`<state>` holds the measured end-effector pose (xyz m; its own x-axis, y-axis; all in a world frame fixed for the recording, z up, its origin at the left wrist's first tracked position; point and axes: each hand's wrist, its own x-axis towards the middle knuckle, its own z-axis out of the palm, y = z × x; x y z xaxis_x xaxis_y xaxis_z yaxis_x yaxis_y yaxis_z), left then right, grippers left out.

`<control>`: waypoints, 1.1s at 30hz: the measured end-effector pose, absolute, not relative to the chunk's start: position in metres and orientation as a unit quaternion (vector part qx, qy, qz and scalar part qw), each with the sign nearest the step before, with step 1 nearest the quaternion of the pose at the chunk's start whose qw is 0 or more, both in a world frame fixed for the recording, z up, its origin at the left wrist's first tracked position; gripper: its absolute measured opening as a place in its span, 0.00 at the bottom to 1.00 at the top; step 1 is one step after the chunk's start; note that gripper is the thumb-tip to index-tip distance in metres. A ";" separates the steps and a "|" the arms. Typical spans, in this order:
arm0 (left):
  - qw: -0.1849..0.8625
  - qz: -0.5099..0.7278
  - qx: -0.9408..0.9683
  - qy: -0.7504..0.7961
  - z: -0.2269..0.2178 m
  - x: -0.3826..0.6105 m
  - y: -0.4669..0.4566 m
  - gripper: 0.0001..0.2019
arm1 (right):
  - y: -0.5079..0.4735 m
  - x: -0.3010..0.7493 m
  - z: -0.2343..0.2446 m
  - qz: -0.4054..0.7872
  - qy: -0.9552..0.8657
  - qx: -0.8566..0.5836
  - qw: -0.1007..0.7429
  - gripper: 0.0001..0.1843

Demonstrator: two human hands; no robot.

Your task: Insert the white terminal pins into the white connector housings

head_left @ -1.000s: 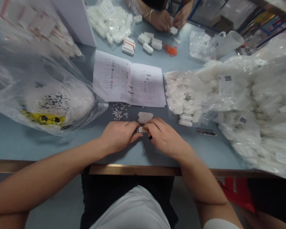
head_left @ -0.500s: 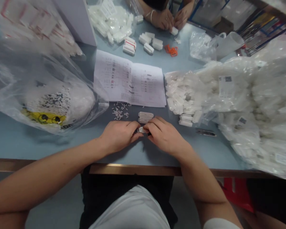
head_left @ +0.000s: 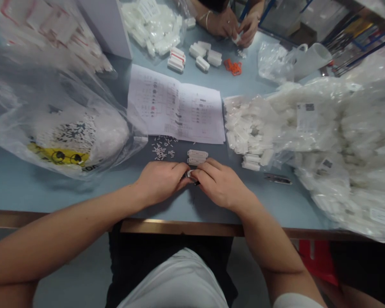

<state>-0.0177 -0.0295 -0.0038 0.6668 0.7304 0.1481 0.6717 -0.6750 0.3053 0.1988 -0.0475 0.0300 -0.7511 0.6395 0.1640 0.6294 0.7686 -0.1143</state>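
Note:
Close to the table's front edge, my left hand [head_left: 162, 182] and my right hand [head_left: 222, 184] meet fingertip to fingertip. Both are closed on a small white plastic part [head_left: 189, 173], mostly covered by my fingers. A dark bit shows under my right fingertips; I cannot make out what it is. Just beyond my fingers, two white slotted plastic housings [head_left: 198, 154] lie side by side. To their left is a scatter of tiny white pieces [head_left: 162, 150].
Printed sheets [head_left: 176, 105] lie behind the housings. A clear bag [head_left: 111, 132] stands left; bags of white parts [head_left: 308, 128] fill the right. A tweezer-like metal tool [head_left: 277, 179] lies right. Across the table, a co-worker's hands [head_left: 235, 30] work near orange pieces [head_left: 233, 67].
My hands stay in place, with my right fingers shifted slightly left over the small white part, covering more of it. The co-worker's hands have drawn together. The view has shifted slightly.

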 end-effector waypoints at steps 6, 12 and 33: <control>0.108 0.119 0.907 0.388 -0.005 -0.018 -0.029 0.13 | -0.051 0.195 0.038 0.001 -0.947 -0.313 0.070 0.11; 0.105 0.104 0.907 0.395 -0.001 -0.016 -0.029 0.12 | -0.049 0.196 0.033 0.016 -0.943 -0.323 0.083 0.09; 0.267 0.117 0.825 0.484 0.019 -0.022 -0.017 0.24 | -0.043 0.204 0.036 -0.043 -0.918 -0.350 0.179 0.12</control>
